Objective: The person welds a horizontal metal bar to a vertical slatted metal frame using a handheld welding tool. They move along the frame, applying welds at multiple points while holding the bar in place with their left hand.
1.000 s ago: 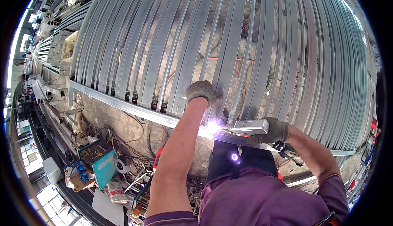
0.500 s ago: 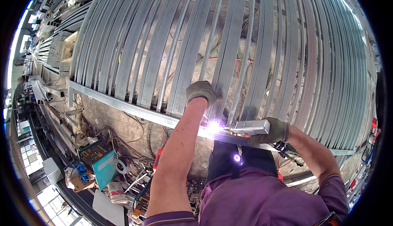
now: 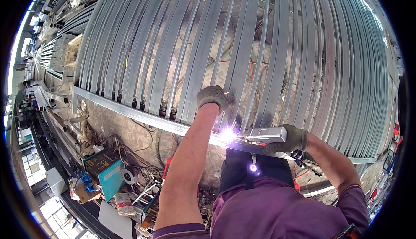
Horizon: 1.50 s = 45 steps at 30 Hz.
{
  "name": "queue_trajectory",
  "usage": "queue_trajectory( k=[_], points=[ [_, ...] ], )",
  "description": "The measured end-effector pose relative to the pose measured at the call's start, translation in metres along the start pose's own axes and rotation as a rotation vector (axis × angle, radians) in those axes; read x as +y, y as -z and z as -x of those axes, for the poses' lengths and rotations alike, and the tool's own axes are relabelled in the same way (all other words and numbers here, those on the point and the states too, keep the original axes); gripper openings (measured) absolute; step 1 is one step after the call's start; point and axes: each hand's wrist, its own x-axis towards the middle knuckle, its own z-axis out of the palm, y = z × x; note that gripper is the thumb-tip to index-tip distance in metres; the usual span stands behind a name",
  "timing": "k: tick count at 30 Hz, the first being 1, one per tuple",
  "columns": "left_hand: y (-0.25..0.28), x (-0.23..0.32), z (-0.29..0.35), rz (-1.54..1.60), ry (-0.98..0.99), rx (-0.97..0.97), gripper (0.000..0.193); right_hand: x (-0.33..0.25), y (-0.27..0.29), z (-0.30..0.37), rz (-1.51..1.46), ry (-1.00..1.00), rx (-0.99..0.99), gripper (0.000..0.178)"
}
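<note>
My right hand (image 3: 291,139), in a grey-green work glove, is closed round a grey box-shaped welding gun (image 3: 268,134). The gun points left, and a bright white-violet arc glows at its tip. The glare hides the joint itself, where the upright metal tubes meet the long front rail (image 3: 171,124). My left hand (image 3: 211,98), gloved too, is curled over a metal tube (image 3: 234,81) just beyond the arc; its fingertips are partly hidden. A few small sparks fly between the left hand and the arc.
Many parallel steel tubes (image 3: 164,61) form a wide frame before me. At lower left stand a teal machine (image 3: 112,174), a wire spool (image 3: 128,176) and tangled cables (image 3: 143,159). Stacked metal profiles (image 3: 65,55) lie at far left. Hoses cross the floor beneath the frame.
The arc and gun tip have shifted very slightly right. Sparks now show beside the left hand. Both hands keep nearly the same place and hold.
</note>
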Motion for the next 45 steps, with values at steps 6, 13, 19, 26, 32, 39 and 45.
queue_trajectory(
  k=[6, 13, 19, 26, 32, 39, 45],
  points=[
    [-0.004, -0.002, -0.003, -0.013, -0.003, 0.018, 0.078, -0.005, 0.000, 0.003, -0.013, 0.000, 0.016, 0.072],
    [-0.004, -0.002, -0.002, -0.005, -0.004, 0.031, 0.078, -0.012, 0.000, 0.010, -0.046, -0.045, 0.053, 0.071],
    [-0.005, -0.002, -0.003, -0.008, -0.004, 0.037, 0.080, -0.010, -0.003, 0.012, -0.077, -0.048, 0.072, 0.071],
    [-0.004, -0.003, -0.004, -0.009, -0.005, 0.020, 0.080, -0.004, -0.002, 0.011, -0.059, -0.056, 0.033, 0.071],
    [-0.003, -0.002, -0.004, -0.006, -0.004, 0.025, 0.082, 0.002, -0.004, 0.010, -0.025, 0.003, 0.047, 0.072],
    [-0.004, 0.000, -0.002, 0.007, 0.010, 0.011, 0.084, -0.009, -0.001, 0.017, -0.075, -0.004, 0.050, 0.068],
    [-0.013, 0.000, -0.006, 0.028, 0.042, 0.054, 0.085, -0.008, -0.006, 0.018, -0.098, 0.059, 0.043, 0.066]
  ],
)
